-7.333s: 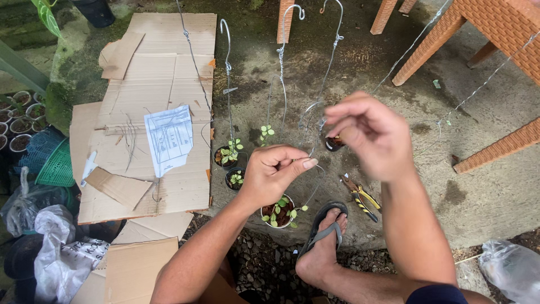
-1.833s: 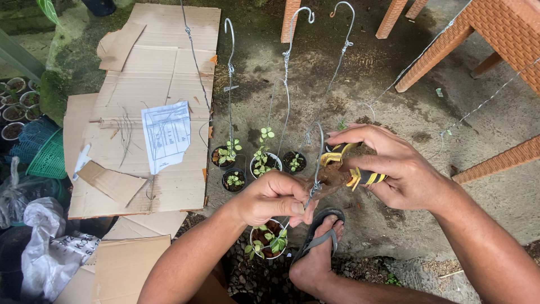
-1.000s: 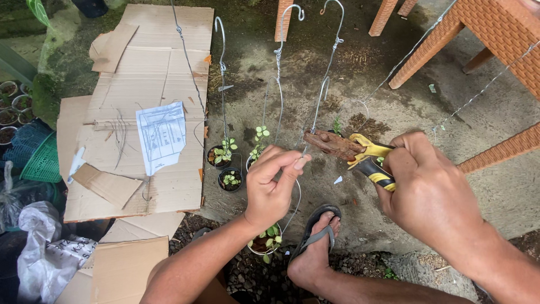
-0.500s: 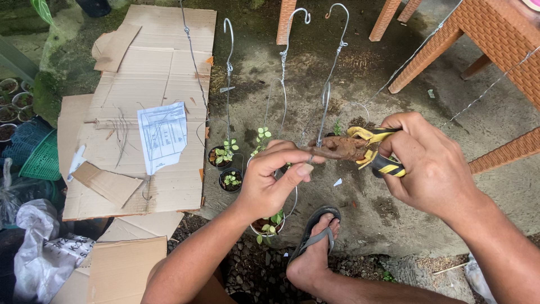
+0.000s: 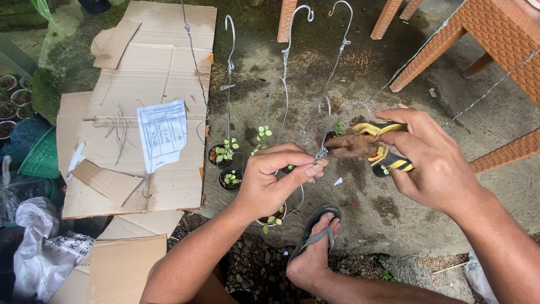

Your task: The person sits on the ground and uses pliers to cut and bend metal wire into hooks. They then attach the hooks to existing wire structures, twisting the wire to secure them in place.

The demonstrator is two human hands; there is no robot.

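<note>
My left hand pinches a thin wire hanger between thumb and forefinger, just above a small black pot with a seedling. My right hand grips rusty pliers with yellow-and-black handles. The pliers' jaws meet the wire right at my left fingertips. Two more seedling pots stand on the concrete just left of my left hand, each with a wire running up to a hook. My foot in a sandal rests below the hands.
Flattened cardboard with a sheet of paper covers the ground at left. A green basket and plastic bags lie at the far left. Woven brown furniture legs stand at upper right.
My right hand picked up the pliers and brought them left to the wire. My left hand kept its pinch on the wire, shifting slightly.
</note>
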